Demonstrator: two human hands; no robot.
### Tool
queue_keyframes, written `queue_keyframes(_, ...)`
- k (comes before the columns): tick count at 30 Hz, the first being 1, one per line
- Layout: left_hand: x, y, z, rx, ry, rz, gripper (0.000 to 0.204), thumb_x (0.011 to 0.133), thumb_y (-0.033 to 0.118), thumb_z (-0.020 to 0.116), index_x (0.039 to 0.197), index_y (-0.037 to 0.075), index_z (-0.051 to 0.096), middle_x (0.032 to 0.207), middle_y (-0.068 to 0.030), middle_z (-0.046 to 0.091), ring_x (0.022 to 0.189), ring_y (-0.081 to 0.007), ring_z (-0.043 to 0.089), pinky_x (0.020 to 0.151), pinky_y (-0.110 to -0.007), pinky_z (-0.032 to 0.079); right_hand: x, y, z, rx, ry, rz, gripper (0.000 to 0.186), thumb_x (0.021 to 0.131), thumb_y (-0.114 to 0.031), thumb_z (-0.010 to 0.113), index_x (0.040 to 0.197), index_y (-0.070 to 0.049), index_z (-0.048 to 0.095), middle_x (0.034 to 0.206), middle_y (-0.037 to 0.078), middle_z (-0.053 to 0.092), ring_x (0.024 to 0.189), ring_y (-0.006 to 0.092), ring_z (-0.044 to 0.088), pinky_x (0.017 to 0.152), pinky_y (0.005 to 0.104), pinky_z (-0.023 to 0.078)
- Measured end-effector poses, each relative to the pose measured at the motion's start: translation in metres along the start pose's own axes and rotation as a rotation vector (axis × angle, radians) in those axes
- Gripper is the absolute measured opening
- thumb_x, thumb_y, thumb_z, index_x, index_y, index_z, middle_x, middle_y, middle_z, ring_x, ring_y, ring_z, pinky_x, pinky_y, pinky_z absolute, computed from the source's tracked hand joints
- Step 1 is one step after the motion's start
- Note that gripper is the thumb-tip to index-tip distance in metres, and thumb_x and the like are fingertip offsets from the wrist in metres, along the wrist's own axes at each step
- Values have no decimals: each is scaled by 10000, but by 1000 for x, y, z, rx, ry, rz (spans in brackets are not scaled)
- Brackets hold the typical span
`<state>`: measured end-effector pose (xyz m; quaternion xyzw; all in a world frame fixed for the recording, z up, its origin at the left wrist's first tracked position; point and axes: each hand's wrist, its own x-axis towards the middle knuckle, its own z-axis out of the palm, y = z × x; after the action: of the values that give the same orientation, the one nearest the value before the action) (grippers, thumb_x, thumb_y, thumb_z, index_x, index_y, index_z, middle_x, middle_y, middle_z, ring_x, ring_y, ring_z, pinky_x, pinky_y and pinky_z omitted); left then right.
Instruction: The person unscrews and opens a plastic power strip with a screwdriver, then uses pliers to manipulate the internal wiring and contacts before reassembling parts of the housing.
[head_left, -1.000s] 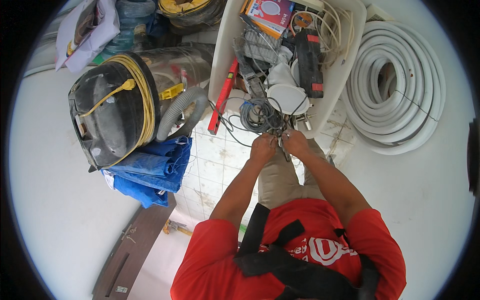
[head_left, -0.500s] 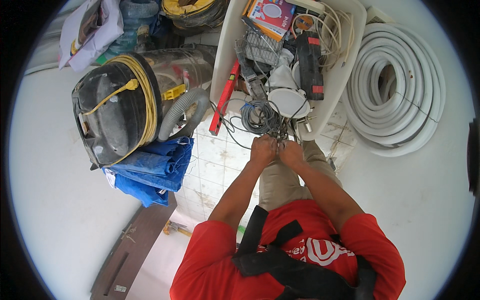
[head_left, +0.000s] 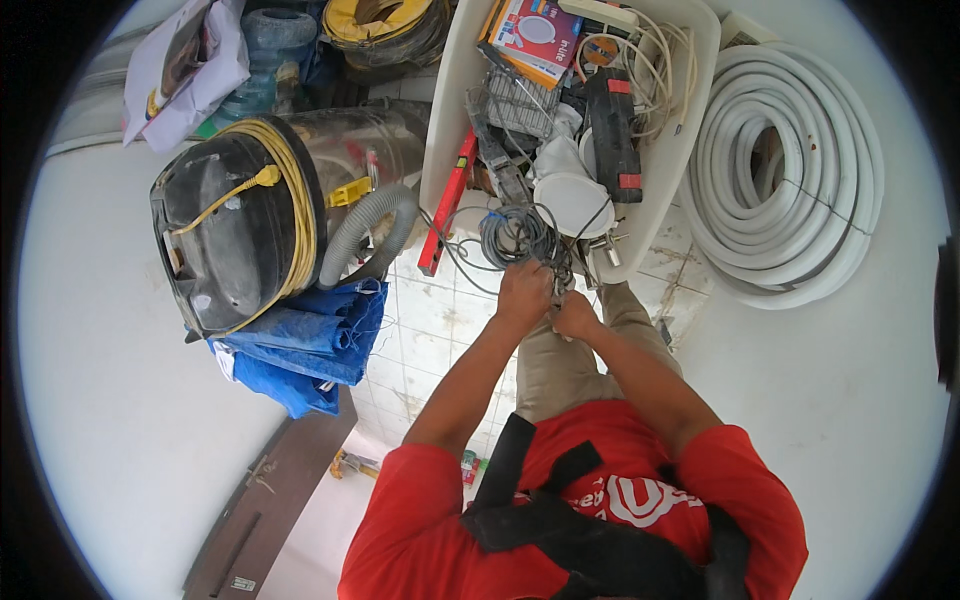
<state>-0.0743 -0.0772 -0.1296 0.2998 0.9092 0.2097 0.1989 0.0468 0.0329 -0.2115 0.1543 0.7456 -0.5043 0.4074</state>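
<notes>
A coil of dark grey cable hangs over the near end of a white plastic bin. My left hand is closed on the cable just below the coil. Beside it, slightly nearer to me, my right hand is closed on the tangled lower part of the same cable. The strands inside both fists are mostly hidden. Loose loops run left past a red spirit level leaning on the bin's edge. A round white lamp panel lies in the bin just beyond my hands.
The bin also holds a black case, boxes and pale cord. White coiled hose stands at right. On the left are a vacuum cleaner with yellow cord and a blue tarp. A hammer lies near the brown door.
My right hand has shifted slightly down toward me, while my left has moved slightly up, leaving a wider gap between them. Both remain on the cable.
</notes>
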Motion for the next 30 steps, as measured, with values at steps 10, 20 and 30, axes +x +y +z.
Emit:
queue_keyframes(10, 8, -15, -30, -539, 87, -417, 166, 922, 167, 692, 969, 8, 703, 846, -103, 708, 756, -180, 670, 715, -312, 525, -50, -17, -94, 327, 41, 241, 304, 974, -262, 634, 991, 34, 702, 745, 176, 698, 509, 218, 664, 538, 363, 553)
queue_keyframes(20, 52, -28, -51, -846, 388, -625, 537, 969, 195, 646, 1449, 18, 481, 963, -79, 695, 796, -131, 644, 711, -274, 523, -67, 39, -145, 624, 253, 339, 347, 1011, -273, 603, 1124, 53, 635, 750, 114, 682, 516, 177, 635, 449, 305, 476)
queue_keyframes(30, 9, 12, 27, -646, -132, -580, 303, 863, 270, 685, 965, -8, 750, 855, -174, 742, 811, -286, 724, 754, -381, 552, -73, 65, -150, 669, 363, 354, 303, 1011, -208, 573, 1137, 60, 637, 827, 165, 693, 579, 192, 656, 490, 318, 534)
